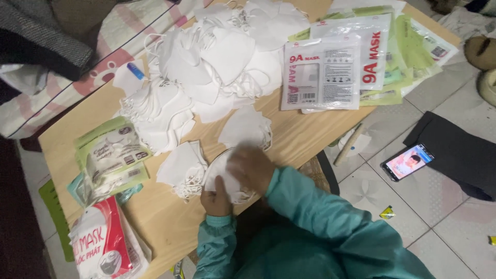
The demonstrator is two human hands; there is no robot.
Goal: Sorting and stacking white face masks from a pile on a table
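Observation:
My left hand [216, 197] grips the near edge of a small stack of white face masks [219, 170] at the front of the wooden table [170, 227]. My right hand [251, 167], blurred, lies flat on top of the same stack. Both arms wear teal sleeves. Another short stack of white masks [182, 168] lies just left of my hands, and one more [245, 129] sits just beyond them. A big loose heap of white masks [217, 62] covers the far middle of the table.
Red-and-white mask packets [325, 72] and green packets [408, 49] lie at the far right. Green packets [111, 155] and a red-white packet [103, 243] sit at the left. A lit phone [408, 161] lies on the tiled floor, next to a dark cloth [457, 152].

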